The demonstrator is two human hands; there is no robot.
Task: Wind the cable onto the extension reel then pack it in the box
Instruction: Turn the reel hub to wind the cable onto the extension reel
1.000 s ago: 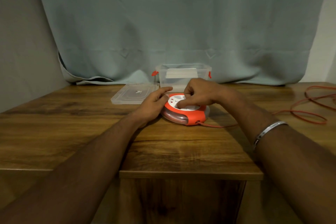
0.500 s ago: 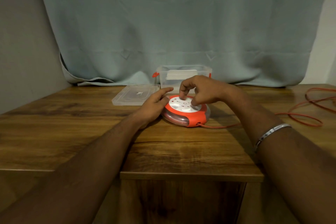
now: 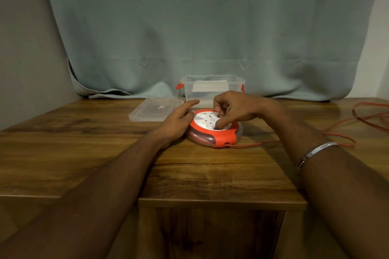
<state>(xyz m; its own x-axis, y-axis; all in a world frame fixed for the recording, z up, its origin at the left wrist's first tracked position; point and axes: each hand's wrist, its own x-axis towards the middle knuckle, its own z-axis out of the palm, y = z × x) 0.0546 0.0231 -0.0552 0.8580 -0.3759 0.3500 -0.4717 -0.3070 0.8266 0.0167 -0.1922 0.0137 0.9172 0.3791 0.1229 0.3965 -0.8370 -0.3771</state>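
Note:
The orange and white extension reel (image 3: 222, 139) lies flat on the wooden table (image 3: 210, 174), in front of the clear plastic box (image 3: 211, 90). My left hand (image 3: 179, 120) rests against the reel's left side with its fingers stretched out. On top, my right hand (image 3: 236, 109) has curled fingers and thumb gripping the white socket disc. The orange cable (image 3: 341, 139) leaves the reel's front slot and runs right into loose loops at the table's right edge.
The box's clear lid (image 3: 156, 109) lies flat to the left of the box. A white item sits inside the box. A grey-green curtain (image 3: 210, 38) hangs behind the table. The table's front edge steps out in the middle.
My right hand has turned round on the reel's white disc. The loose cable loop on the right has slid a little toward the reel. My left hand has stayed in place.

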